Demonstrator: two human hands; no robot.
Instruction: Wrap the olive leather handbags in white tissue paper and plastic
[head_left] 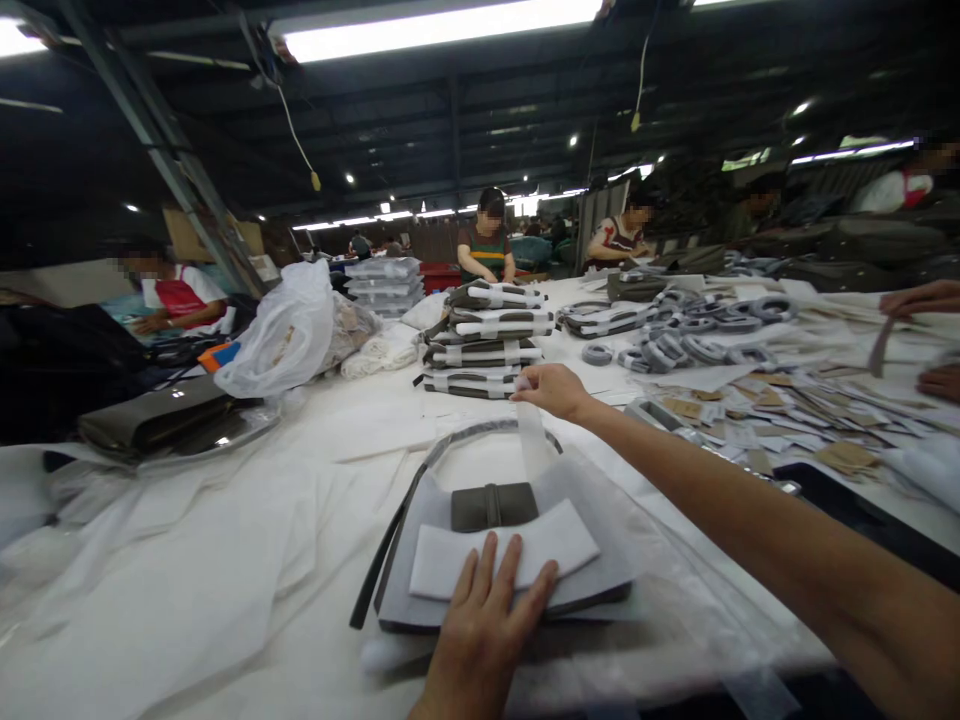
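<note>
1. Bag [616, 594], dark, one; lies on the table [187, 600], largely overlaid by a pale sheet [592, 500]. Handle [466, 432] looped at its far side; long strap [384, 560] along its left side.
2. Tab [493, 507], dark, with a narrow raised band; shows at the middle of the bag, beyond the pad.
3. Pad [442, 560], white, oblong; lies across the near half of the bag, set slightly askew.
4. Left hand [484, 610], palm down on the pad; fingers straight and a little apart, thumb spread.
5. Right hand [551, 390], raised past the far side of the bag; fingers together, clamped on the upper end of the strip.
6. Strip [532, 440], white, see-through; hangs from the right hand to the bag's handle.
7. Stack of wrapped bags [484, 350]; beyond the bag.
8. Grey rings [697, 325], a heap; beyond the bag, to the right.
9. Plastic bag [285, 330], crumpled; beyond the bag, to the left.
10. Co-worker [486, 245], in a striped top; beyond the stack, farther from the bag.
</note>
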